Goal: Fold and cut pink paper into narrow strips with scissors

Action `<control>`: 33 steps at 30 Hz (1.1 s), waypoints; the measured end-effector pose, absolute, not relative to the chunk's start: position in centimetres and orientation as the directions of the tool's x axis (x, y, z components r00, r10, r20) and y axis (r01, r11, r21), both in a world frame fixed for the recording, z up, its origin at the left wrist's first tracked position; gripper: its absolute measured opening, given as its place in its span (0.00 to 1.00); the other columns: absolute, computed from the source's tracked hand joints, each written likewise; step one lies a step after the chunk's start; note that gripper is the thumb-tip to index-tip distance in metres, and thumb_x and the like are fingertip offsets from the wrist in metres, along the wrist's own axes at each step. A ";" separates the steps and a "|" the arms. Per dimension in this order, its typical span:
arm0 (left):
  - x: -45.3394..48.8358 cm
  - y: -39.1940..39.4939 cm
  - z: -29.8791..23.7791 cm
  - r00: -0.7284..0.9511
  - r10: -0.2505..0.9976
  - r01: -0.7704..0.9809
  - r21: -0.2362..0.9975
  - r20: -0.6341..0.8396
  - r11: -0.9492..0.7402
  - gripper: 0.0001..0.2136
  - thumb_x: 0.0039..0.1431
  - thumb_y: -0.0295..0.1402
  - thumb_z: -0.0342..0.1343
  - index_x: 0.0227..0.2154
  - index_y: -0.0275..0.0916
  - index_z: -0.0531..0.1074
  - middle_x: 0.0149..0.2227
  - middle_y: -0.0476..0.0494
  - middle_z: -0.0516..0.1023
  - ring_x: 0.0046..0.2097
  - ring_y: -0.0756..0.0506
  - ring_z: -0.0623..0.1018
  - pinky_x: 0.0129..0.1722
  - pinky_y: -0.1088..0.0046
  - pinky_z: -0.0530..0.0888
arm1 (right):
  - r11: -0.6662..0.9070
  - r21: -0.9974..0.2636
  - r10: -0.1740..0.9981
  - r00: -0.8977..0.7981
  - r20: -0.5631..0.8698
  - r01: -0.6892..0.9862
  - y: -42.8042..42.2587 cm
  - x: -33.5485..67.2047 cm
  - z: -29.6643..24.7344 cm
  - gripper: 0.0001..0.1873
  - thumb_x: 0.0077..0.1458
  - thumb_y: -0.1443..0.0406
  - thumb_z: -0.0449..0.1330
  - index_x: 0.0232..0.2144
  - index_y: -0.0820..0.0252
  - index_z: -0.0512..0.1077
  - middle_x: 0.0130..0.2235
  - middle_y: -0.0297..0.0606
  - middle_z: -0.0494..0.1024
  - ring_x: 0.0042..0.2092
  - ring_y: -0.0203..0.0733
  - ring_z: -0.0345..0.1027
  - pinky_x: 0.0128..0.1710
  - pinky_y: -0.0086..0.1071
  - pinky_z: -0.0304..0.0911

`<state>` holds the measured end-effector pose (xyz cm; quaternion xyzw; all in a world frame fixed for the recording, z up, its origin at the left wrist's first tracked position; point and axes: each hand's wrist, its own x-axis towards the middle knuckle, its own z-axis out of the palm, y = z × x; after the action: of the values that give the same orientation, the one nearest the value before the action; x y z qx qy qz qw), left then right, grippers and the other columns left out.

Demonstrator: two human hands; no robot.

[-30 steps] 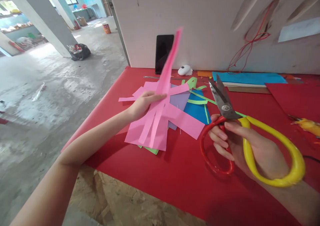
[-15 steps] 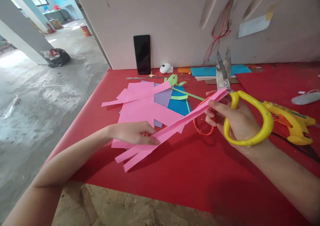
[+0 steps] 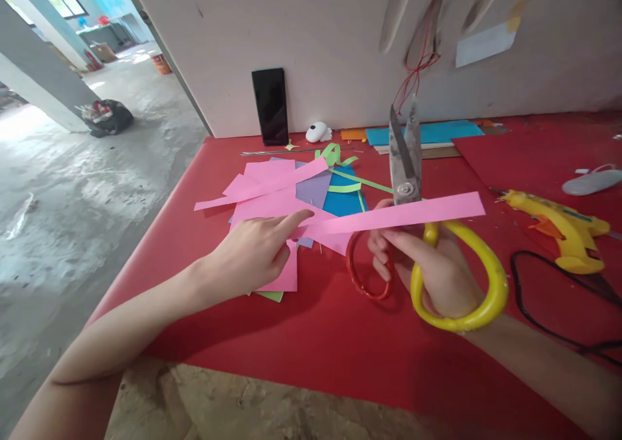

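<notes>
My left hand (image 3: 253, 252) is at the left end of a long pink paper strip (image 3: 413, 214), its index finger stretched along it and the other fingers curled. The strip runs nearly level across the front of the scissors (image 3: 405, 188), past their pivot. My right hand (image 3: 437, 268) is closed on these scissors, which have one yellow and one red handle loop. Their blades point up, slightly parted. Under the left hand lie pink paper sheets (image 3: 269, 210), with purple paper (image 3: 313, 187) and blue paper (image 3: 343, 197) partly covered. Another pink strip (image 3: 262, 187) rests on top.
Green paper strips (image 3: 333, 155) lie curled behind the sheets. A phone (image 3: 271, 106) leans against the wall beside a small white object (image 3: 318, 131). At right is a yellow glue gun (image 3: 558, 223) with a black cord (image 3: 522, 310). The red table (image 3: 311, 343) ends near me.
The pink strip has swung from a slant to nearly level, its right end now past the scissors. The scissors have shifted left and down in view. My left hand has risen slightly.
</notes>
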<state>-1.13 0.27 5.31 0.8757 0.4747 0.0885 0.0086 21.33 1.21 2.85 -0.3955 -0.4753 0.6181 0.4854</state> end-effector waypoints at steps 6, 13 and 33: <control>-1.1 0.8 4.5 0.548 0.771 0.836 -0.176 0.324 -0.520 0.16 0.50 0.19 0.41 0.34 0.35 0.72 0.24 0.46 0.78 0.21 0.49 0.71 0.17 0.74 0.54 | -0.101 -0.944 0.972 -0.234 -0.027 -0.313 1.0 21.4 3.2 0.05 0.52 0.63 0.61 0.33 0.56 0.69 0.23 0.29 0.64 0.22 0.30 0.59 0.16 0.24 0.57; -1.5 1.8 3.6 0.505 0.774 0.859 -0.137 0.382 -0.492 0.12 0.53 0.20 0.42 0.33 0.35 0.70 0.24 0.46 0.77 0.24 0.48 0.74 0.19 0.74 0.60 | -0.009 -0.937 0.997 -0.071 0.017 -0.348 1.4 21.0 3.8 0.06 0.48 0.65 0.61 0.31 0.56 0.67 0.20 0.27 0.61 0.20 0.30 0.56 0.14 0.22 0.54; -3.4 8.4 5.0 0.321 0.175 0.647 -0.080 0.931 -0.759 0.10 0.61 0.23 0.53 0.32 0.46 0.75 0.33 0.57 0.82 0.40 0.50 0.81 0.56 0.57 0.73 | -0.227 -0.971 0.867 -0.469 -0.168 -0.071 0.2 22.3 4.0 0.12 0.46 0.65 0.58 0.38 0.54 0.68 0.38 0.38 0.76 0.34 0.39 0.72 0.35 0.34 0.71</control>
<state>-3.42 8.42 5.02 0.7804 0.2633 0.5199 -0.2266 22.32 0.23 4.02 -0.3842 -0.5182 0.6825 0.3436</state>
